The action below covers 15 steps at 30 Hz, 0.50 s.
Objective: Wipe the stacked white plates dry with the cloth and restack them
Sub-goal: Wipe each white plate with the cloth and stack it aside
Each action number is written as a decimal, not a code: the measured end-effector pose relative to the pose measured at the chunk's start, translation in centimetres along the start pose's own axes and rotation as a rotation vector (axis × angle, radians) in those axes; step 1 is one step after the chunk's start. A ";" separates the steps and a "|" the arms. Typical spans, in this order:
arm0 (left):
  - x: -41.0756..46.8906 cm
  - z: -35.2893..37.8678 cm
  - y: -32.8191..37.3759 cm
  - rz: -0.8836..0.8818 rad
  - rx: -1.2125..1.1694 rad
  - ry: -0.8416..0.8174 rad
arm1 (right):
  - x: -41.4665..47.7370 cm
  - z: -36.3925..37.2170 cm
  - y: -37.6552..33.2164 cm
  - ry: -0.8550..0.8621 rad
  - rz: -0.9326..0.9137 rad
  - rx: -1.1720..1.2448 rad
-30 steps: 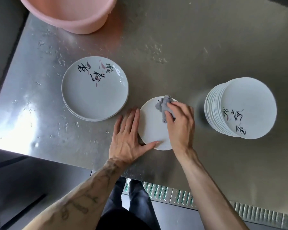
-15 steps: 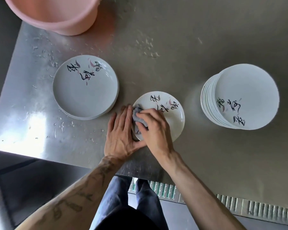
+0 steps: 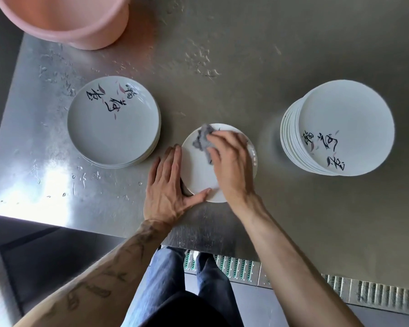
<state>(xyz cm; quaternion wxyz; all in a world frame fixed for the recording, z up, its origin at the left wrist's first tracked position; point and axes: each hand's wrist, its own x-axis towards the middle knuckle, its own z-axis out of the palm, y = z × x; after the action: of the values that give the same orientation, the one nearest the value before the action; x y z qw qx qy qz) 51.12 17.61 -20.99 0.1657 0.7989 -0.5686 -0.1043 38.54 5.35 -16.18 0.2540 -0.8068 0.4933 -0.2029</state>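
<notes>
Centrally, one white plate lies on a wet steel table, between a low plate stack left and a taller stack right. The right hand grips a grey cloth against it; the left hand, fingers straight, braces its rim. Pink tub beyond.

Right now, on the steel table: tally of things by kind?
Plate stacks: 2 (left stack, right stack)
Single plate being wiped: 1
Grey cloth: 1
Pink tub: 1
Total: 5; plates per stack not countable.
</notes>
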 end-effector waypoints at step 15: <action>-0.3 0.1 -0.4 0.041 -0.017 0.010 | -4.2 0.3 -2.3 -0.226 -0.003 0.093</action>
<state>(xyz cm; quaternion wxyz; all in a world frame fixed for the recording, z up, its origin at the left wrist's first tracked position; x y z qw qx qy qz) 51.30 18.00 -21.28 0.1776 0.7861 -0.5833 -0.1015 38.47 10.02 -15.31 0.3447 -0.8127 0.4504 -0.1336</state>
